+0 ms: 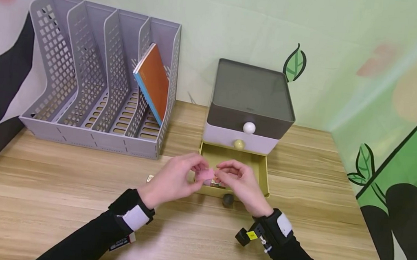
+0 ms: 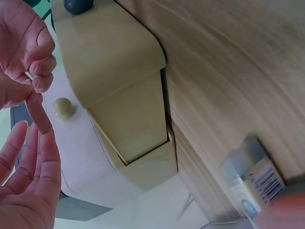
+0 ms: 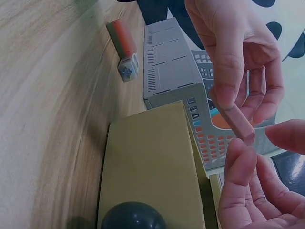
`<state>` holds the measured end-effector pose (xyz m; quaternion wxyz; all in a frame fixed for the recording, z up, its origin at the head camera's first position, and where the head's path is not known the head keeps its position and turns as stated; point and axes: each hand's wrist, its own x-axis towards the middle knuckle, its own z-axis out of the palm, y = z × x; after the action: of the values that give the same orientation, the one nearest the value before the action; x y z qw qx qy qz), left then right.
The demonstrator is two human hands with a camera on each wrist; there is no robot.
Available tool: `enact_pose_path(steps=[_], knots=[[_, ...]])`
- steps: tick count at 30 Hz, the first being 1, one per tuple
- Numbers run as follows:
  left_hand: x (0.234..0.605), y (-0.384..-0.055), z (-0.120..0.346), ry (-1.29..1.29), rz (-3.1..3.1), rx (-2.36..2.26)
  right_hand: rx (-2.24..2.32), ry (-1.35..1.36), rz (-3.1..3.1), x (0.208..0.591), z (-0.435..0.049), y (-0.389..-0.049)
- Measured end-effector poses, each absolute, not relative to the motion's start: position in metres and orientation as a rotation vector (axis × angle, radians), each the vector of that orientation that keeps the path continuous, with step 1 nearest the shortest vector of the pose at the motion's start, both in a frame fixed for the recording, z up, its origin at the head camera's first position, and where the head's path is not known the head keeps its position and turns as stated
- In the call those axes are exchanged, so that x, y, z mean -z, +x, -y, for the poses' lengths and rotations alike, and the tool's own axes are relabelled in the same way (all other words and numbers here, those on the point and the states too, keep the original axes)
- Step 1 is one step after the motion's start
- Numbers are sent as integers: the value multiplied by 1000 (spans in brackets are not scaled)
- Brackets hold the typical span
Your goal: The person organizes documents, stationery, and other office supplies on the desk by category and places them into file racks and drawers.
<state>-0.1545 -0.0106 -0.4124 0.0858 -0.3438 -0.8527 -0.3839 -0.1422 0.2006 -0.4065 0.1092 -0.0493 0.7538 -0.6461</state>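
Note:
A small pink block point(image 1: 205, 174) is held between both hands above the pulled-out yellow drawer point(image 1: 267, 179). My left hand point(image 1: 176, 177) grips one end, its thumb pressed along the block point(image 3: 238, 125) in the right wrist view. At the other end, my right hand point(image 1: 239, 183) pinches with bent fingers, and its thumb meets the block's tip. In the left wrist view the block point(image 2: 39, 114) spans the two hands. Several small items point(image 1: 217, 183) lie in the front of the drawer, partly hidden beneath the hands.
Above the drawer are a white drawer point(image 1: 222, 137) and a dark grey one point(image 1: 228, 117). A grey file rack point(image 1: 93, 139) at the back left holds an orange book point(image 1: 155, 83). A small barcoded box point(image 2: 262, 179) lies left of the drawer; another box point(image 1: 122, 242) is under the left forearm.

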Motion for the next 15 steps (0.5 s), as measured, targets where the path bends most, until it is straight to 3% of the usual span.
enact_pose_path(steps=[15], knots=[[418, -154, 6, -1019, 2504, 1176, 1897, -129, -2198, 410, -198, -144]])
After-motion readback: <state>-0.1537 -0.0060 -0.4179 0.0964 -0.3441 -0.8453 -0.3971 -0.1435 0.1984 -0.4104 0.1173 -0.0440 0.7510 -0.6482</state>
